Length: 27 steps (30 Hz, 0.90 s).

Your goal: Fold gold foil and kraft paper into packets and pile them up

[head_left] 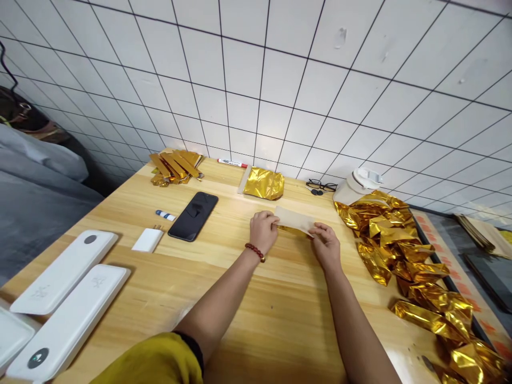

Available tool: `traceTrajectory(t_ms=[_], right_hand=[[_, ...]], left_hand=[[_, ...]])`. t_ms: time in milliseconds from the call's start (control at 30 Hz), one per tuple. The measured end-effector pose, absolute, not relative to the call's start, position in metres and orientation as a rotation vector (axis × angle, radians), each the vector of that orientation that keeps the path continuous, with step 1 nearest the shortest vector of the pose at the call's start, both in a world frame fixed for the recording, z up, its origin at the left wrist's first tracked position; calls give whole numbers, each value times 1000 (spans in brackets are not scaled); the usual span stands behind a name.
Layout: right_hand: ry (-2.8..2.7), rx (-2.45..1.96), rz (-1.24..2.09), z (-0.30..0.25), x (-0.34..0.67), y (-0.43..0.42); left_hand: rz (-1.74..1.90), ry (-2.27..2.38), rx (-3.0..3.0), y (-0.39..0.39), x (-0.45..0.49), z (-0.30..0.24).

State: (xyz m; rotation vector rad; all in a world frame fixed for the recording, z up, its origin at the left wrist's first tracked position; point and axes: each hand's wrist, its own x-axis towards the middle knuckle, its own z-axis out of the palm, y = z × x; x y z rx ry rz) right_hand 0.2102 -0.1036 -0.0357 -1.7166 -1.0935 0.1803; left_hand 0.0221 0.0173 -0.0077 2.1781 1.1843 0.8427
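Note:
My left hand (263, 232) pinches the left end of a sheet of tan paper with gold foil (295, 217), held just over the wooden table. At its right end my right hand (327, 247) grips the same sheet between thumb and fingers. Gold shows along the lower edge, under the tan side. A bracelet of dark red beads (255, 252) circles my left wrist. Beyond my hands lies a flat piece of gold foil paper (263, 183) with a tan strip on its left edge.
Crumpled gold foil pieces (416, 261) line the right side. Folded gold strips (176, 166) are piled at back left. A phone (193, 216), a white charger (148, 240) and white long devices (68, 320) lie left. Glasses (321, 185), a marker (232, 163) and a white container (357, 184) stand along the wall.

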Motion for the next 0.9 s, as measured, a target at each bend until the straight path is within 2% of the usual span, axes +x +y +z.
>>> traceTrajectory(t_ms=[233,467,733,900], right_hand=[[-1130,-1900,91,-22,202,-102],[-1170,-2007,-93,-36,207,-98],[-1191,-2142,-118,-34,204,-97],[-1210,-2147,-120,-34,204,-97]], left_hand=[[769,1211,2191,18,23,-12],[944,1256,2059,21,24,-7],[656,1301,2428,8,23,1],[627,1237,2435,11,23,-3]])
